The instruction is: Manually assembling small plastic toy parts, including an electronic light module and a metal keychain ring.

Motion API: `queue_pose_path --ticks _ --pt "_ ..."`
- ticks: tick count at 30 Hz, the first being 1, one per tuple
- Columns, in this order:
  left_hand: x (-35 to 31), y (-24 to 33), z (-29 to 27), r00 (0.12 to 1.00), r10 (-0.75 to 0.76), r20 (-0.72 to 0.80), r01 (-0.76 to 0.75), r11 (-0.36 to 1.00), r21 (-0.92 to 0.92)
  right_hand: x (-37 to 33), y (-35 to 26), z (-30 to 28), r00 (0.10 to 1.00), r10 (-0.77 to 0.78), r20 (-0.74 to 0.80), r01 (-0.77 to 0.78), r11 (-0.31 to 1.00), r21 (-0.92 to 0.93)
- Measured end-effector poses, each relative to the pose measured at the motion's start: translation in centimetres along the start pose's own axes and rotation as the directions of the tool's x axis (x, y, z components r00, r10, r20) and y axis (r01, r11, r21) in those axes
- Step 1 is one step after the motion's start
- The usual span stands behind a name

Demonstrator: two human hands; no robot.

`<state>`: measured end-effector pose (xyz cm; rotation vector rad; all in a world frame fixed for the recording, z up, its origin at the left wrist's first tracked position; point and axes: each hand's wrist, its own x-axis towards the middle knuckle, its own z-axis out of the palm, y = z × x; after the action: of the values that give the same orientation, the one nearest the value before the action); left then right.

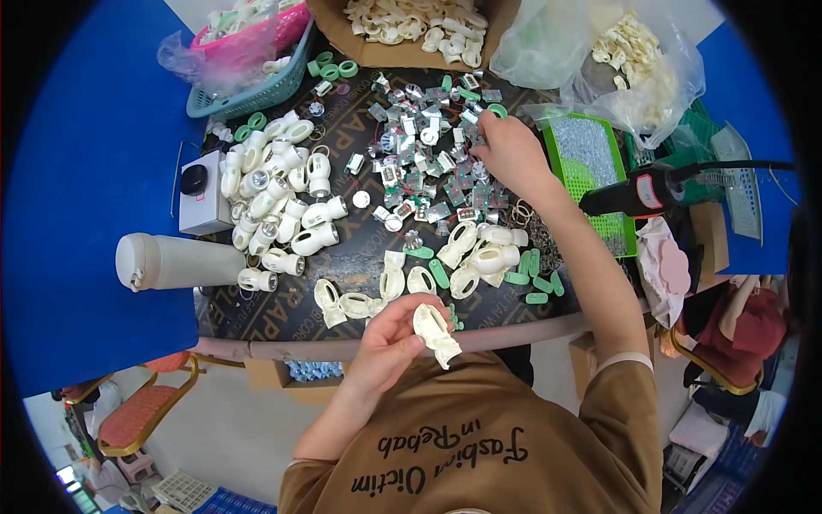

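Observation:
My left hand holds a cream plastic flashlight half-shell near the table's front edge, its oval opening facing up. My right hand reaches into a heap of small circuit-board units with silvery reflectors and wires. Its fingers are bent together at the heap's right side; what they pinch, if anything, is hidden. Between me and the heap lie more cream half-shells and green oval plastic pieces. To the left are piled cream mini flashlights, with clear lenses and some wrist rings.
At right are a green tray of small metal parts and a black electric screwdriver on a cord. A cardboard box of shells stands at the back. A blue basket, white bottle and white box stand left.

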<state>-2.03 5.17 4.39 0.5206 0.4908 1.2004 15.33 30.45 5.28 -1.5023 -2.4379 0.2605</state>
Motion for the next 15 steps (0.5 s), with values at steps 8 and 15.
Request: queue_pose_path --ticks 8,15 --pt "1.0 0.4 0.2 1.0 0.031 -0.003 -0.031 0.999 0.027 0.1 1.3 0.8 0.995 -0.094 0.011 0.093 0.993 0.073" --pt "2.3 0.8 0.0 0.998 0.055 -0.02 -0.055 0.998 0.012 -2.5 3.1 -0.8 0.99 0.139 -0.03 -0.09 0.776 0.624"
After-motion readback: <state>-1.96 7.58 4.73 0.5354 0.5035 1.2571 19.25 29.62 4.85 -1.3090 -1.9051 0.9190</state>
